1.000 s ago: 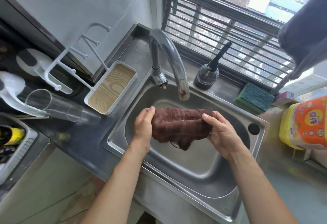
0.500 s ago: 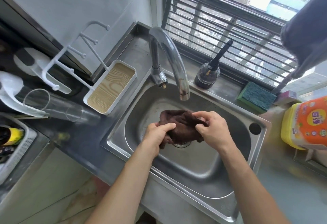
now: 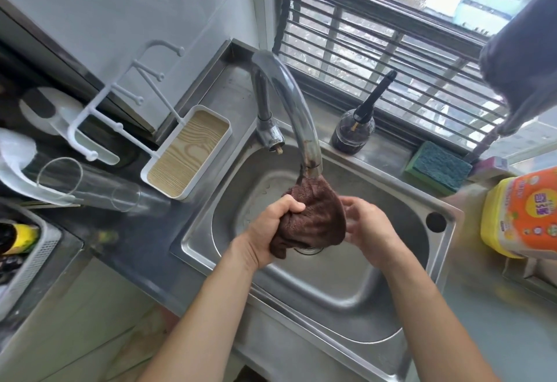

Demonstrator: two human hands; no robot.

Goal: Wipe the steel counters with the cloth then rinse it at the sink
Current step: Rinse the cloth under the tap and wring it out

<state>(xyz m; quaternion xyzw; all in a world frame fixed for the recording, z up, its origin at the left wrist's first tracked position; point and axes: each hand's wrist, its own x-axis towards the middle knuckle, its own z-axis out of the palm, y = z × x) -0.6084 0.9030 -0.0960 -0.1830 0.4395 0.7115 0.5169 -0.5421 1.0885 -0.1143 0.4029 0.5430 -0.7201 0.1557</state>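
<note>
Gripping brown cloth (image 3: 313, 216) under faucet (image 3: 289, 104), left hand (image 3: 271, 231) (bottle (image 3: 524, 216) label unreadable).

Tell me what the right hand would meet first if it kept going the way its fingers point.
The right hand points left, and the brown cloth lies right at its fingers; they look nearly touching, though depth is unclear.

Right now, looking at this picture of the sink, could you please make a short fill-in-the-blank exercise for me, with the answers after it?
1. The brown cloth is held directly under the spout of the ____.
2. The left hand is closed around the ____.
3. The green sponge lies on the ledge below the ____.
4. The right hand is ____, its palm against the cloth.

Missing words: faucet; cloth; window; open
</note>
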